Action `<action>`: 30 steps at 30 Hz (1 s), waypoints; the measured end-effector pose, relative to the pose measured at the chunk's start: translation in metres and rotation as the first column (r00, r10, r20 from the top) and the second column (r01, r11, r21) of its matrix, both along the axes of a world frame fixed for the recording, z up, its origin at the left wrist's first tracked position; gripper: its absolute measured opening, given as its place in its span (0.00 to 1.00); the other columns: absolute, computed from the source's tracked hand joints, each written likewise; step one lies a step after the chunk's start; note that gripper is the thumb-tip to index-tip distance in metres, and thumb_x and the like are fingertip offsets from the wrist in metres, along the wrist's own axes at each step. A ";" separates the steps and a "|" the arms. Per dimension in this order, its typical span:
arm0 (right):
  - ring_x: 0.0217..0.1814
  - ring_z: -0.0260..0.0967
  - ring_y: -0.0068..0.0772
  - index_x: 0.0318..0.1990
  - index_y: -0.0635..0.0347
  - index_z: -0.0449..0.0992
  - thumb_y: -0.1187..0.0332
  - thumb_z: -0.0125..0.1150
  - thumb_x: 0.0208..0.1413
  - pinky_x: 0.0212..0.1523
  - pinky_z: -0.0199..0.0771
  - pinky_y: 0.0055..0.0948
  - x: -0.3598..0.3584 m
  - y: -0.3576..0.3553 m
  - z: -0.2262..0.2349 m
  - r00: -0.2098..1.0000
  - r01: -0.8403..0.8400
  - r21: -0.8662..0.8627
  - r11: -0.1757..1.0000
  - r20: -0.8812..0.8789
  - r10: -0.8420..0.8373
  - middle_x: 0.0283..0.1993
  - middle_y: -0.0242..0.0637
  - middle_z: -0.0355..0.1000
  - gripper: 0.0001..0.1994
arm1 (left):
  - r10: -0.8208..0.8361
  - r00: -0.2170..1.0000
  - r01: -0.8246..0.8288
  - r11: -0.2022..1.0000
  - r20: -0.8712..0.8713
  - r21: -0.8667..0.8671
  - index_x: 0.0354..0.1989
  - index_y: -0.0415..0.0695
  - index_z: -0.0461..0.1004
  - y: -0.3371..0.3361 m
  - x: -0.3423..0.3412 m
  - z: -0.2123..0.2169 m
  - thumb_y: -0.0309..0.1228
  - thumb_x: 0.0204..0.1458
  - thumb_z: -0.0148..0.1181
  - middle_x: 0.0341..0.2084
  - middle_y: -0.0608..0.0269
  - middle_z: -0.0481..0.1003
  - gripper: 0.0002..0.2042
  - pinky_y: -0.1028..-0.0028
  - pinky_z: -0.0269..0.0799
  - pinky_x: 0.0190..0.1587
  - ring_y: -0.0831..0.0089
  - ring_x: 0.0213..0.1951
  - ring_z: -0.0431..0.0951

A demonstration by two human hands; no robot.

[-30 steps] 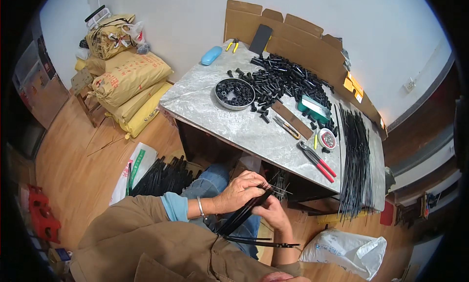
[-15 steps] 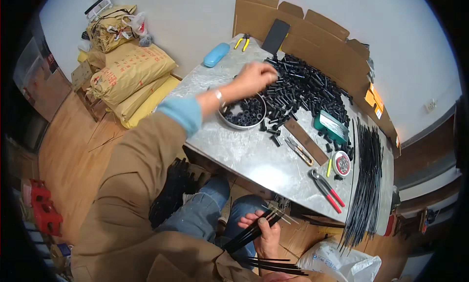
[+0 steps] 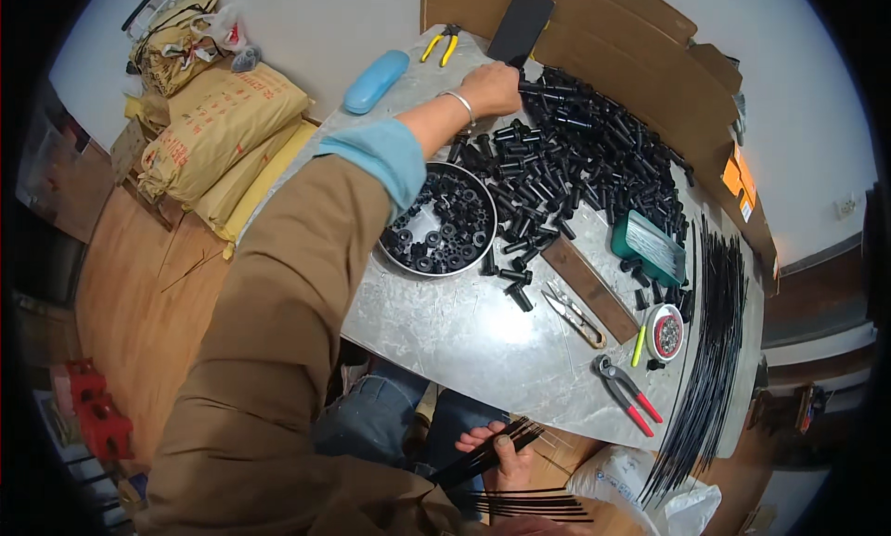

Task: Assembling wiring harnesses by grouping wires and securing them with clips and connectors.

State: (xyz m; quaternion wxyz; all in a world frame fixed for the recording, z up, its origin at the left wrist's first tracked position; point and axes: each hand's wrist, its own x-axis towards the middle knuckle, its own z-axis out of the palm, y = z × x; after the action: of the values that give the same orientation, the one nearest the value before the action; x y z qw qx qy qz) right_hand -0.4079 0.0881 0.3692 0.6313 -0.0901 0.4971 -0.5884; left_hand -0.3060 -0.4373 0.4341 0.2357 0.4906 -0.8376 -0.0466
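My left hand [image 3: 492, 89] reaches across the table to the far edge of a heap of black bolt-like parts [image 3: 594, 123]. Its fingers are curled closed at the heap, and what they grip, if anything, is hidden. Below that wrist stands a round metal bowl [image 3: 436, 272] of black rings and nut-like pieces. Low in the view, beyond the table's near edge, my right hand [image 3: 509, 462] is closed around a bundle of thin black rods [image 3: 478, 459], thumb pressed on top. More black rods [image 3: 534, 504] fan out beneath that hand.
On the table [image 3: 436, 336] lie red-handled pincers [image 3: 626, 394], scissors [image 3: 574, 315], a brown bar [image 3: 591, 290], a green box [image 3: 650, 248], a small white cup [image 3: 664, 332] and long black rods [image 3: 710, 341]. Yellow pliers [image 3: 441, 44], a blue case [image 3: 376, 81] and cardboard [image 3: 613, 35] stand farther back.
My left hand has moved farther in over the heap's far side, and the bowl shows more fully. The view has shifted a little. My right hand still grips the rods.
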 end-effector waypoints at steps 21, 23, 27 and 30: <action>0.40 0.75 0.54 0.47 0.70 0.67 0.68 0.56 0.59 0.41 0.79 0.56 -0.009 0.035 0.000 0.983 -0.051 -0.237 0.970 0.158 0.091 0.38 0.54 0.73 0.14 | -0.593 0.805 0.582 0.796 0.021 0.166 0.34 0.40 0.79 0.225 -0.048 0.070 0.38 0.38 0.69 0.27 0.45 0.77 0.17 0.61 0.74 0.37 0.53 0.33 0.79; 0.38 0.76 0.50 0.44 0.69 0.67 0.68 0.56 0.59 0.40 0.79 0.54 -0.006 0.034 0.005 0.983 -0.051 -0.242 0.969 0.161 0.092 0.36 0.51 0.72 0.13 | -0.680 0.709 0.692 0.619 -0.189 0.371 0.33 0.40 0.79 0.269 -0.040 0.057 0.39 0.41 0.70 0.24 0.48 0.77 0.16 0.64 0.73 0.33 0.56 0.28 0.78; 0.32 0.77 0.40 0.39 0.70 0.69 0.66 0.53 0.60 0.37 0.81 0.37 -0.002 0.037 0.015 0.984 -0.136 -0.247 0.960 0.082 0.160 0.33 0.45 0.74 0.12 | -0.764 0.631 0.694 0.479 -0.135 0.537 0.31 0.36 0.75 0.358 0.000 0.036 0.29 0.42 0.69 0.22 0.55 0.74 0.12 0.69 0.69 0.32 0.70 0.26 0.74; 0.32 0.76 0.38 0.40 0.69 0.69 0.67 0.51 0.61 0.35 0.80 0.35 0.007 0.038 0.026 0.990 -0.123 -0.288 0.950 0.035 0.139 0.31 0.42 0.73 0.11 | -0.614 0.710 0.581 0.237 -0.343 0.778 0.35 0.36 0.76 0.391 0.037 0.004 0.27 0.43 0.68 0.24 0.60 0.75 0.12 0.74 0.70 0.35 0.76 0.30 0.74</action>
State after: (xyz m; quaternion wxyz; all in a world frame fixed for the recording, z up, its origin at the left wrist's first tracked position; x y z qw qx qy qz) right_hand -0.4014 0.1265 0.3948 0.6627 -0.1969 0.3825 -0.6130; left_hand -0.2694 -0.0462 0.4381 -0.0855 0.1828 -0.8264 -0.5257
